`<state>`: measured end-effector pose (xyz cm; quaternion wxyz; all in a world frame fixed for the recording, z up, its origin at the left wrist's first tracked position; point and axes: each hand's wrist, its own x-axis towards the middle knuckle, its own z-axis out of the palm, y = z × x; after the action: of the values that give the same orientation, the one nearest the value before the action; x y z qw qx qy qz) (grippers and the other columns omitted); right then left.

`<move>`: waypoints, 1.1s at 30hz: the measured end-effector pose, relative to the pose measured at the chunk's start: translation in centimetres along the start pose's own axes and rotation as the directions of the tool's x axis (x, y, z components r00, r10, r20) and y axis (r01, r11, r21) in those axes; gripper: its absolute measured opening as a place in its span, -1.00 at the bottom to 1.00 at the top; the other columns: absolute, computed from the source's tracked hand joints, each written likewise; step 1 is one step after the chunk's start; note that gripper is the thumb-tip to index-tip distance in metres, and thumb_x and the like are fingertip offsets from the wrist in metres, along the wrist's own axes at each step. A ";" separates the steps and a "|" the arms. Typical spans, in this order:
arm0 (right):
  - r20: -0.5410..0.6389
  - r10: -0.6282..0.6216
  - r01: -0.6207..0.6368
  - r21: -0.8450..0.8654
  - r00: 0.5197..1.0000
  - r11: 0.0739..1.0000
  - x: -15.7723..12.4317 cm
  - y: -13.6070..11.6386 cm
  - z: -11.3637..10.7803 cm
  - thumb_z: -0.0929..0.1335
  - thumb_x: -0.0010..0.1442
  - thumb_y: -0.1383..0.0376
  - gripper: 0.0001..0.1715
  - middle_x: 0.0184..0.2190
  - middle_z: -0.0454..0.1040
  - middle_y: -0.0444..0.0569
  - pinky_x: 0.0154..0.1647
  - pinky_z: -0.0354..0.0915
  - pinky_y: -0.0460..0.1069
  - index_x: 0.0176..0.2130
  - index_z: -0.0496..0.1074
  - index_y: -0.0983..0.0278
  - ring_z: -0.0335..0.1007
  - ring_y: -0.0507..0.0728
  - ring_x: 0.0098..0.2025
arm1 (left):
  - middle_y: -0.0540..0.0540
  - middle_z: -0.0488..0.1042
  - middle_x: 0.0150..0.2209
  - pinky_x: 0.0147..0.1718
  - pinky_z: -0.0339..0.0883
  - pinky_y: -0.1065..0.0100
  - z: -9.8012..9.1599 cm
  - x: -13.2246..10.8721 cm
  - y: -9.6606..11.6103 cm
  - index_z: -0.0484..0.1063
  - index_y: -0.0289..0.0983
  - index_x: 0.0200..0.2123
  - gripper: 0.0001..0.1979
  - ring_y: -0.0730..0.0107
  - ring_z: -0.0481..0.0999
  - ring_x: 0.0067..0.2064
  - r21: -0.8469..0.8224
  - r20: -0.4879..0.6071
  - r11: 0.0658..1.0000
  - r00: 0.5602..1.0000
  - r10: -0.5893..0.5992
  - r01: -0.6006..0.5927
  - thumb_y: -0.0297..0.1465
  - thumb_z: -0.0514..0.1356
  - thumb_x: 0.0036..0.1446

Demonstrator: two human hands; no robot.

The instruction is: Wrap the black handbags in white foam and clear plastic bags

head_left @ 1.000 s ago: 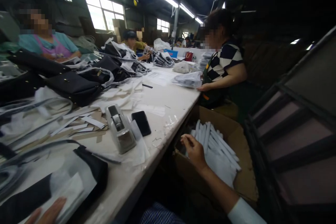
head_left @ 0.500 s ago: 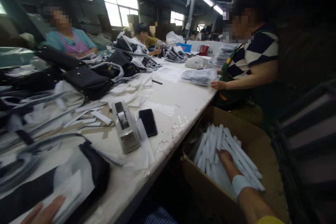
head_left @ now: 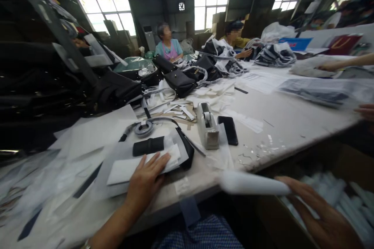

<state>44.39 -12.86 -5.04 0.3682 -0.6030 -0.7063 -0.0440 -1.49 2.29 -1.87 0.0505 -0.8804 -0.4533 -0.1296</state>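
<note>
The white roll is out in front of the person, blurred, its free end up against the tabletop's near edge; whether it touches there I can't tell. The right hand has its thumb and fingers closed on the other end. The left hand lies palm down by the near edge, fingers almost straight and gripping nothing, resting on a folded white pad. Beneath that I see a black bag, partly covered by thin sheeting, with a grey-wrapped coil just beyond it.

Below the near edge, under the right hand, a carton holds more white rolls, blurred too. To the right of the bag stand a tape dispenser and, just beside it, a phone, with card scraps behind. Black bags are heaped toward the far edge, where a person in a pink apron and another in yellow sit. Near the tabletop's right end lies a clear-wrapped packet; a co-worker's hand rests on a pale bundle behind it.
</note>
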 end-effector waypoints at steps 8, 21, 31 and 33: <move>0.246 -0.507 0.517 0.028 0.826 0.856 9.3 -12.8 6.2 0.20 0.22 0.55 -0.44 -0.02 0.50 0.04 0.05 0.35 0.13 0.13 0.40 0.22 0.42 0.20 -0.02 | -0.02 0.18 0.34 0.28 0.00 -0.12 -3.9 1.4 -1.3 0.07 -0.07 0.33 -0.17 0.14 0.15 0.35 -0.189 0.327 0.981 0.945 0.028 0.037 -0.62 0.11 -0.03; 0.052 -0.594 0.596 -0.024 0.803 0.803 10.9 -17.6 13.8 0.23 0.35 0.46 -0.64 -0.07 0.54 0.08 -0.02 0.32 0.13 0.09 0.40 0.34 0.41 0.22 -0.06 | -0.10 0.31 0.26 0.19 0.16 0.25 -9.4 5.1 -2.8 0.21 -0.18 0.29 -0.39 0.15 0.34 0.24 -0.367 0.543 0.930 0.803 0.245 -0.035 -0.03 0.04 0.26; -0.100 -0.508 0.515 0.062 0.855 0.855 10.1 -19.1 16.6 0.19 0.38 0.42 -0.69 -0.08 0.48 0.14 -0.02 0.37 0.11 -0.04 0.47 0.34 0.36 0.23 -0.06 | -0.15 0.27 0.29 0.19 0.17 0.15 -7.6 3.1 -2.1 0.15 -0.15 0.31 -0.28 0.06 0.30 0.27 -0.314 0.426 0.948 0.885 0.187 -0.049 -0.05 0.21 0.14; -0.086 -0.495 0.500 0.051 0.864 0.864 10.1 -19.2 17.0 0.20 0.38 0.41 -0.70 -0.11 0.50 0.11 -0.05 0.37 0.12 -0.04 0.47 0.33 0.36 0.23 -0.10 | -0.16 0.28 0.29 0.22 0.11 0.04 -6.8 2.6 -2.0 0.12 -0.14 0.32 -0.28 0.02 0.25 0.29 -0.284 0.400 0.958 0.903 0.157 -0.041 -0.13 0.23 0.13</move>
<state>19.42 -1.14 -4.21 0.3901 -0.3848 -0.8258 -0.1332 -2.88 4.10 5.32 -0.1610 -0.9084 -0.3859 0.0046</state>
